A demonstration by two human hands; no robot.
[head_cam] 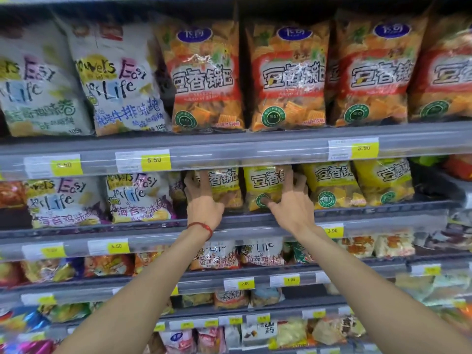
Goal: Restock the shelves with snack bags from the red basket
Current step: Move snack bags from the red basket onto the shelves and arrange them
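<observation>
stocked store shelves (229, 149), left hand (204, 200) and right hand (292, 203) spread open, touching yellow snack bags (260, 185)

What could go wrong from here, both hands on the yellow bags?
1. The left hand and right hand press on the left yellow bag and the second yellow bag; hard pressure could crush the contents.
2. Both bags' tops sit behind the upper shelf rail, so they may snag or crumple if lifted.
3. The third yellow bag stands close beside; a sideways shove might topple it.
</observation>
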